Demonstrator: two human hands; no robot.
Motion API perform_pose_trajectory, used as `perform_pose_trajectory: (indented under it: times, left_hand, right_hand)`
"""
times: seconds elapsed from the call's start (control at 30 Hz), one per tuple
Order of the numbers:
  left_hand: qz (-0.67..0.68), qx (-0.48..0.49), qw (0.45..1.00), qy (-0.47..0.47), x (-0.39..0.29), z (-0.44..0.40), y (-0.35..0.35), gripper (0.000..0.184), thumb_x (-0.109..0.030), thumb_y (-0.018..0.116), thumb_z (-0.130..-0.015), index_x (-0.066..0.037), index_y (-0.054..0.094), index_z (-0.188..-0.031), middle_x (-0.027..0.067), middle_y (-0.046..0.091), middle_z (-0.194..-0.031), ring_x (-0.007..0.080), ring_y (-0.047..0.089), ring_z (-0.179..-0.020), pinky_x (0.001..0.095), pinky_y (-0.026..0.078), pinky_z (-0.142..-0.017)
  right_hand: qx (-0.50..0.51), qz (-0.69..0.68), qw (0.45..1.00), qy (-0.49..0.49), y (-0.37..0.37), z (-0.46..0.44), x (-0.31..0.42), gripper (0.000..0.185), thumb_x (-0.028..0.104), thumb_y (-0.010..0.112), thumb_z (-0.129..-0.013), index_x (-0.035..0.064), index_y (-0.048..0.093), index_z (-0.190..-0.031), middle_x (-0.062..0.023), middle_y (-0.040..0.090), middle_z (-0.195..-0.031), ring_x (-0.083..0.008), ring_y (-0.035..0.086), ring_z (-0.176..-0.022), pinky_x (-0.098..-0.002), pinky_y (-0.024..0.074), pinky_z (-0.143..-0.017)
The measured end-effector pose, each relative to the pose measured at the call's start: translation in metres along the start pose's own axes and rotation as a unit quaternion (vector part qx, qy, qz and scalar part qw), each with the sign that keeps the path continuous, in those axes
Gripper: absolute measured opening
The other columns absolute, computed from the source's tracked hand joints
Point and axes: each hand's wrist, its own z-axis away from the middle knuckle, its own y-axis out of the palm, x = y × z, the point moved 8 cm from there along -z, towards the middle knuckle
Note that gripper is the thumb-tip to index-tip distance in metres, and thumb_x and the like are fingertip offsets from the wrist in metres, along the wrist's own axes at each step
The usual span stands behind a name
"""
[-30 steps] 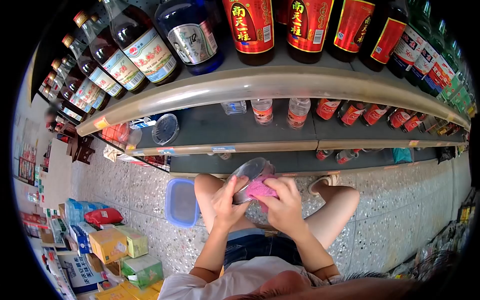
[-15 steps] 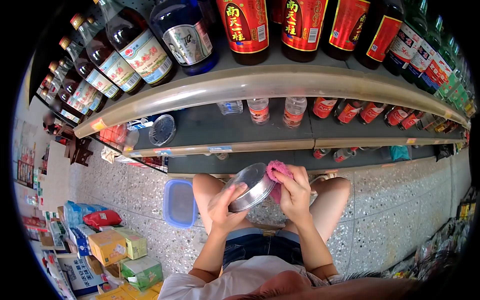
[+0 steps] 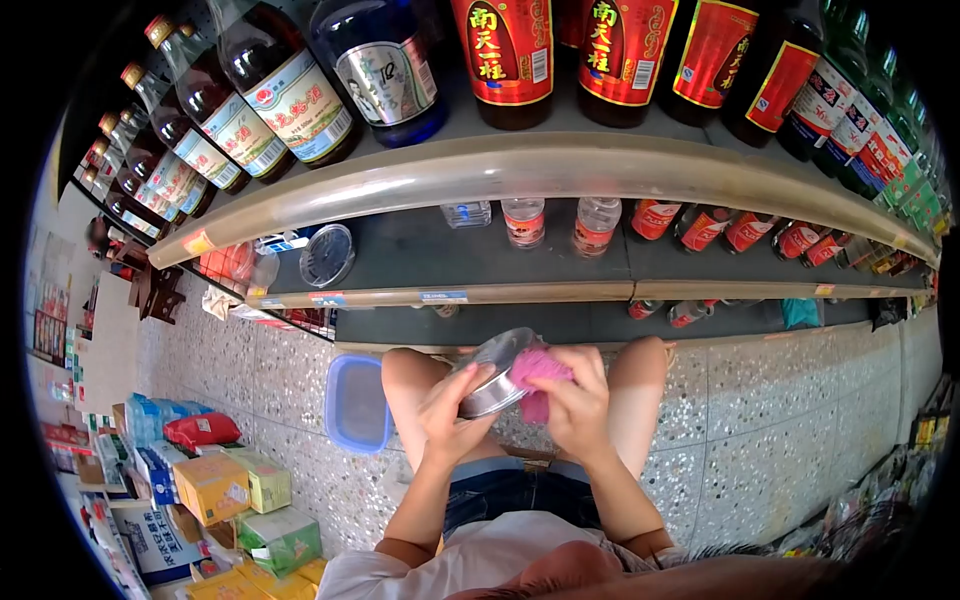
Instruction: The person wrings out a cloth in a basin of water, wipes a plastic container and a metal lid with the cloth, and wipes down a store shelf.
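My left hand (image 3: 453, 412) grips a round, clear-lidded container (image 3: 492, 380) from its left side, holding it tilted above my lap. Its contents cannot be made out. A pink cloth (image 3: 538, 378) is bunched in my right hand (image 3: 577, 400), whose fingers press it against the container's right side. The cloth hides part of the rim there. Both hands are between my bent knees, in front of the lowest shelf.
A blue-rimmed plastic tub (image 3: 358, 404) is on the speckled floor by my left knee. Ahead, the middle shelf (image 3: 400, 250) bears another round clear container (image 3: 327, 255) and small bottles. Large bottles (image 3: 505, 60) line the upper shelf. Boxes (image 3: 212, 488) are stacked at lower left.
The pink cloth has moved from the container's upper right edge down across its right side, covering more of it. My right knee has shifted inward.
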Motion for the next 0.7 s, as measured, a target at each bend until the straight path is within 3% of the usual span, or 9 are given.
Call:
perform_pose_trajectory:
  times: [0.27, 0.47, 0.63, 0.7]
  left_hand:
    - [0.083, -0.036, 0.995, -0.047, 0.011, 0.015, -0.006, 0.076, 0.001, 0.084, -0.062, -0.001, 0.045, -0.127, 0.0169, 0.071, -0.098, 0.0268, 0.069, -0.092, 0.0342, 0.053, -0.083]
    - [0.21, -0.058, 0.971, -0.1, 0.026, 0.027, -0.005, 0.076, 0.0, 0.084, -0.063, -0.002, 0.042, -0.126, 0.018, 0.069, -0.1, 0.0287, 0.067, -0.093, 0.0359, 0.053, -0.083]
    - [0.376, -0.052, 0.915, -0.139, 0.042, 0.029, 0.004, 0.068, 0.005, 0.08, -0.063, -0.002, 0.046, -0.122, 0.0189, 0.066, -0.107, 0.0292, 0.064, -0.102, 0.0385, 0.051, -0.089]
    - [0.364, -0.002, 0.922, -0.136, 0.045, 0.022, 0.008, 0.066, 0.006, 0.078, -0.063, -0.003, 0.048, -0.121, 0.0197, 0.064, -0.11, 0.029, 0.061, -0.107, 0.0389, 0.05, -0.091]
  right_hand:
    - [-0.038, -0.174, 0.97, 0.167, 0.001, 0.016, -0.049, 0.028, -0.008, 0.056, -0.07, 0.0011, 0.071, -0.093, -0.0156, 0.064, -0.102, -0.0309, 0.058, -0.095, -0.0356, 0.0465, -0.084]
    - [-0.009, -0.14, 0.985, 0.1, -0.007, 0.004, -0.038, 0.032, -0.001, 0.068, -0.064, 0.0004, 0.064, -0.096, -0.0182, 0.063, -0.103, -0.0313, 0.059, -0.098, -0.0386, 0.0456, -0.088]
    - [0.01, -0.17, 0.979, 0.115, -0.003, 0.012, -0.05, 0.036, 0.005, 0.077, -0.061, 0.0023, 0.063, -0.094, -0.0167, 0.065, -0.1, -0.0289, 0.064, -0.092, -0.0343, 0.0496, -0.08]
    - [0.032, -0.128, 0.987, 0.094, -0.011, 0.009, -0.043, 0.034, 0.006, 0.078, -0.061, 0.0031, 0.064, -0.091, -0.0159, 0.066, -0.098, -0.0285, 0.066, -0.088, -0.0335, 0.0513, -0.076]
